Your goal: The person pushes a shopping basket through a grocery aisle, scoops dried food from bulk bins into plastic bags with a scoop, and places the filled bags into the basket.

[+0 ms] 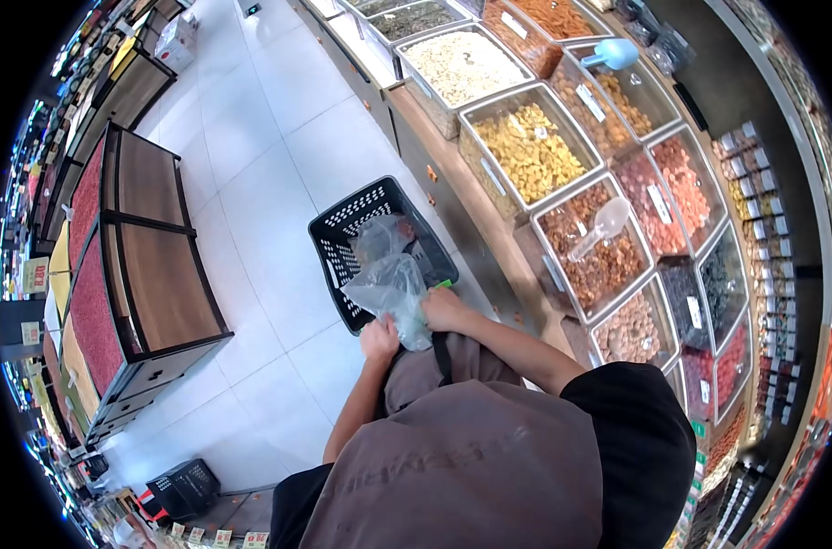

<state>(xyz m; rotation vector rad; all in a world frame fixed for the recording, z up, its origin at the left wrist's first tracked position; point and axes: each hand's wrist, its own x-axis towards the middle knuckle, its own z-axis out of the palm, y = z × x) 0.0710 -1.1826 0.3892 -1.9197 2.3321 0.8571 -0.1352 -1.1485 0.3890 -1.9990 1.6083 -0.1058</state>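
Clear plastic bag (388,285) sits at near side of black perforated basket (366,203). Same side, left hand (379,337), right hand (445,309): 2 grips closed on bag. Film looks light, limp, slippery; hold by gathered edges.

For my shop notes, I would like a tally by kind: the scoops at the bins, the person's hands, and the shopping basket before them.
Scoops: 2 (blue scoop, clear scoop)
Hands: 2 (left hand, right hand)
Black shopping basket: 1
Total: 5
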